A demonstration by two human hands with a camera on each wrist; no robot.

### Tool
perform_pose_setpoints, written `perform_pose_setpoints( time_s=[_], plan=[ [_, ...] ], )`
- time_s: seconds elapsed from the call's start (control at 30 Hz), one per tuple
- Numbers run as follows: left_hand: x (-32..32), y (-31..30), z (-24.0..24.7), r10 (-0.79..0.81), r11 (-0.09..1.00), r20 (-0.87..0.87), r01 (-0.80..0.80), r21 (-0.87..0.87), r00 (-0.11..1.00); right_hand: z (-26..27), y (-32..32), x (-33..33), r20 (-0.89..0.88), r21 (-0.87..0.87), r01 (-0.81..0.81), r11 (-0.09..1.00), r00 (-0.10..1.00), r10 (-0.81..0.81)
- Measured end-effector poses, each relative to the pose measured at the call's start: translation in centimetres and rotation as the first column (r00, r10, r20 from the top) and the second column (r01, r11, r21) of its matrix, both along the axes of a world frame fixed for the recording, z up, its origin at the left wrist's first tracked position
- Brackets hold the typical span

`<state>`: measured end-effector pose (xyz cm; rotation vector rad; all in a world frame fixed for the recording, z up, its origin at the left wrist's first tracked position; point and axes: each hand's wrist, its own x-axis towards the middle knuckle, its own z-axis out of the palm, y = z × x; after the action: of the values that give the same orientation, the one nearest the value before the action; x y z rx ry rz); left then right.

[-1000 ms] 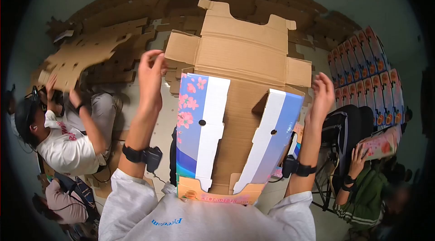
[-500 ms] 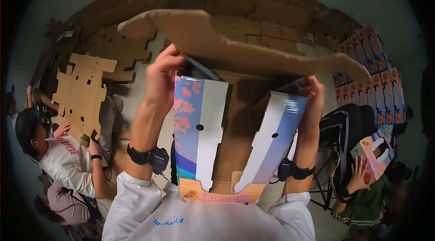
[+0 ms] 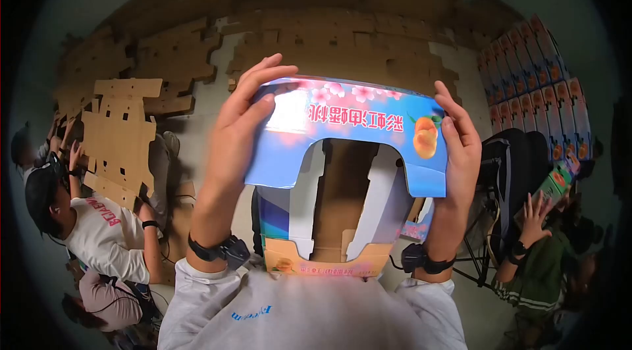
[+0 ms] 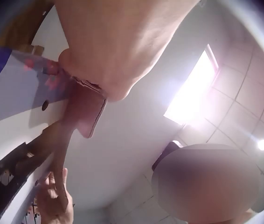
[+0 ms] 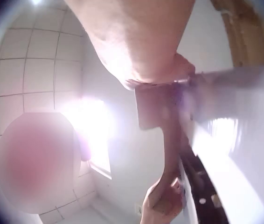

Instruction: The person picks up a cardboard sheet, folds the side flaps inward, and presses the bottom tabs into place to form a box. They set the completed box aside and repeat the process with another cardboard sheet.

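A printed cardboard box (image 3: 276,215) stands against the person's front, its blue front panel (image 3: 362,123) with blossoms and a peach folded over toward the body. The left hand (image 3: 243,116) grips the panel's left end, thumb on the printed face and fingers over the top edge. At the right end, the right hand (image 3: 462,143) holds the side edge between thumb and fingers. Through the panel's cut-out the brown inside shows between two white side flaps. In the left wrist view the panel's end (image 4: 87,112) meets the left hand (image 4: 108,51); the right wrist view is blurred.
Flat cardboard sheets (image 3: 342,41) cover the floor ahead. At left a seated person (image 3: 99,231) handles a cut sheet (image 3: 122,133). Printed boxes (image 3: 536,106) stand stacked at the right, near a black chair and another person's hand (image 3: 536,215) at a box.
The raised brown lid has swung down toward the body, so its printed outer face shows. Both hands have come from beside the box onto the panel's ends.
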<state>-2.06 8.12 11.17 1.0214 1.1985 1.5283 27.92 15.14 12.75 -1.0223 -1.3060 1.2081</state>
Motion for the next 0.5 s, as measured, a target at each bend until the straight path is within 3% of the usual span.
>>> perform_pose_setpoints(
  time_s=[0.03, 0.13, 0.23, 0.33, 0.43, 0.5],
  plan=[
    [0.4, -0.1, 0.0, 0.042, 0.999, -0.080, -0.040, 0.023, 0.996, -0.4, -0.5, -0.1, -0.014, 0.040, 0.058, 0.998, 0.998, -0.058],
    [0.2, 1.0, -1.0, 0.059, 0.998, -0.039, -0.058, 0.034, 0.997, -1.7, 0.0, -0.4, -0.063, 0.059, 0.137, 0.989, 0.989, -0.133],
    [0.6, 1.4, -2.6, 0.109, 0.990, -0.118, -0.096, 0.107, 0.987, -2.8, 0.1, -0.2, 0.091, 0.161, 0.181, 0.970, 0.976, -0.197],
    [1.1, 1.3, -3.9, 0.179, 0.972, -0.157, -0.150, 0.179, 0.971, -3.7, -0.7, -0.6, 0.242, 0.384, 0.167, 0.908, 0.931, -0.273],
    [1.3, 1.5, -4.1, 0.235, 0.960, -0.189, -0.197, 0.198, 0.953, -3.7, -0.6, -0.4, 0.275, 0.386, 0.147, 0.911, 0.924, -0.266],
    [1.6, 1.3, -4.2, 0.289, 0.945, -0.373, -0.201, 0.257, 0.882, -4.2, -0.3, -0.7, 0.443, 0.446, 0.124, 0.886, 0.830, -0.339]
  ],
)
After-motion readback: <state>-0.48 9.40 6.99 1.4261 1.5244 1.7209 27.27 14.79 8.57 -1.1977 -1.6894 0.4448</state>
